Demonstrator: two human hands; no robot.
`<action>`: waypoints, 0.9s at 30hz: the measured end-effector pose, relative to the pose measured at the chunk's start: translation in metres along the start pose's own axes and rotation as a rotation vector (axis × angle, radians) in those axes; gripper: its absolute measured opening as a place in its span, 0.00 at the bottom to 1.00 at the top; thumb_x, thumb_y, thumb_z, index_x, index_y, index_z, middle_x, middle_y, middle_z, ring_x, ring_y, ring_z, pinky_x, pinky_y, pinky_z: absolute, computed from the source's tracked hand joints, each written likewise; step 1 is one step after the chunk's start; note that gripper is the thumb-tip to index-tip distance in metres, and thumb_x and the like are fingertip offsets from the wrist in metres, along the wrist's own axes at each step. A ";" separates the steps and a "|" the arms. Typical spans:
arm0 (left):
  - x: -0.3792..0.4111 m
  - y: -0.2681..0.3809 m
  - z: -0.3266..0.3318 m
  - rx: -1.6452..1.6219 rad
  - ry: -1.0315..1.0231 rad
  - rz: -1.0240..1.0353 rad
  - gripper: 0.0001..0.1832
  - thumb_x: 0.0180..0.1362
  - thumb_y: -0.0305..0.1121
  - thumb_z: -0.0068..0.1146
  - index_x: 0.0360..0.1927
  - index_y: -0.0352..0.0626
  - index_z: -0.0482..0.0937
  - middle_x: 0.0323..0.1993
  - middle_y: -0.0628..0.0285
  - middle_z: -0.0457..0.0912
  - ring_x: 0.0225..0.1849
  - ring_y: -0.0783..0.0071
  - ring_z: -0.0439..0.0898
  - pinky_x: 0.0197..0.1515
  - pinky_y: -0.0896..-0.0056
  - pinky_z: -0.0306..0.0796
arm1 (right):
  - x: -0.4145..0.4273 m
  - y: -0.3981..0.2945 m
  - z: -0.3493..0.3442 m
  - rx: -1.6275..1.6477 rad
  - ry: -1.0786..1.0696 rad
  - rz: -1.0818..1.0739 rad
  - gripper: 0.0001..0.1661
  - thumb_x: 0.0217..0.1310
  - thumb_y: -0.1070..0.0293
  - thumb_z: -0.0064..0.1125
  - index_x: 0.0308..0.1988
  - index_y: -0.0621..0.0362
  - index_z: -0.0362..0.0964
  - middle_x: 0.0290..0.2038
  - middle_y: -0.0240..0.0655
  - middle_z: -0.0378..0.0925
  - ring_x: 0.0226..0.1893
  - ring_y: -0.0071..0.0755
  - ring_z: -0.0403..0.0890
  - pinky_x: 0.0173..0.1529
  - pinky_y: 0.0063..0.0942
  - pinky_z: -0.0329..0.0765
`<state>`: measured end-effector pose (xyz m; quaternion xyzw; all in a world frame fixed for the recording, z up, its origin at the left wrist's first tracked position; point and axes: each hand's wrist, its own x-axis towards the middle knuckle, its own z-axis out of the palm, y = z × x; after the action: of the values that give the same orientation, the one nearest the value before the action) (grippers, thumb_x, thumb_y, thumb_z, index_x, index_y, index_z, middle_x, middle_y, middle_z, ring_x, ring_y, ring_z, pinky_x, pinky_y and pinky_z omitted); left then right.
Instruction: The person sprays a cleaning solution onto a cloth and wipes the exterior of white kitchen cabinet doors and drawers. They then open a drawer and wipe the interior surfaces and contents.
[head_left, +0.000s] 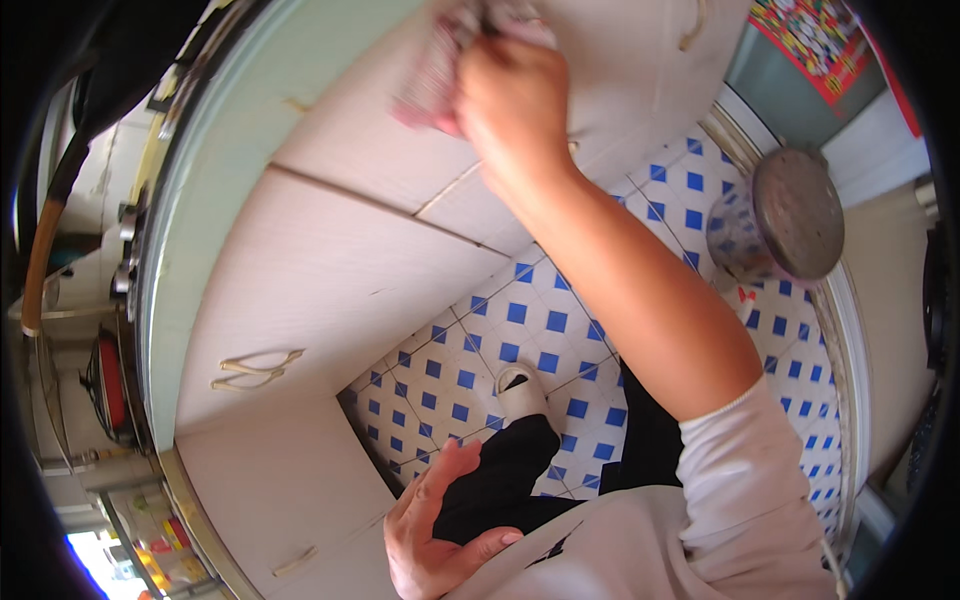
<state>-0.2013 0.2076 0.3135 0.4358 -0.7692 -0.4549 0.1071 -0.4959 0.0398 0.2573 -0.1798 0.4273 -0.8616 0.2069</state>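
My right hand (514, 94), blurred by motion, grips a crumpled pinkish-grey cloth (431, 82) against or just in front of a white cabinet front (367, 120) below the pale green counter edge (176, 217). Its arm stretches up from the lower right. Near my lap, my left hand (442, 517) has its fingers and thumb apart and holds nothing. Left of it are white cabinet doors (300, 300) with curved handles (255, 371).
A lidded metal bin (799, 214) stands on the blue-and-white tiled floor (547, 322) at the right. My foot wears a white slipper (521, 390). A gas stove knob (124, 277) and a red pan (111, 382) are at the left.
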 end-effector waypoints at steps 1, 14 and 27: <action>0.001 0.001 0.000 0.038 0.002 -0.010 0.51 0.48 0.40 0.82 0.74 0.33 0.67 0.62 0.46 0.83 0.60 0.56 0.84 0.64 0.57 0.75 | 0.007 -0.010 0.009 -0.001 -0.013 -0.020 0.27 0.75 0.66 0.52 0.21 0.71 0.77 0.18 0.46 0.81 0.15 0.36 0.83 0.22 0.33 0.82; 0.001 -0.001 -0.007 0.146 -0.026 -0.022 0.53 0.47 0.43 0.82 0.75 0.35 0.67 0.60 0.44 0.84 0.60 0.54 0.84 0.66 0.55 0.73 | 0.056 0.026 -0.094 -0.169 0.079 -0.107 0.12 0.71 0.72 0.56 0.34 0.62 0.84 0.27 0.33 0.84 0.26 0.25 0.85 0.29 0.26 0.81; 0.009 0.002 -0.007 0.113 -0.020 -0.110 0.50 0.48 0.39 0.81 0.74 0.37 0.68 0.60 0.47 0.84 0.61 0.57 0.84 0.66 0.57 0.72 | 0.066 -0.039 -0.056 -0.663 -0.041 -0.452 0.15 0.58 0.63 0.68 0.20 0.56 0.81 0.15 0.29 0.81 0.18 0.28 0.84 0.25 0.29 0.76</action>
<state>-0.2037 0.1972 0.3169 0.4783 -0.7695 -0.4202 0.0492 -0.5869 0.0649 0.2662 -0.3433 0.6276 -0.6970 -0.0486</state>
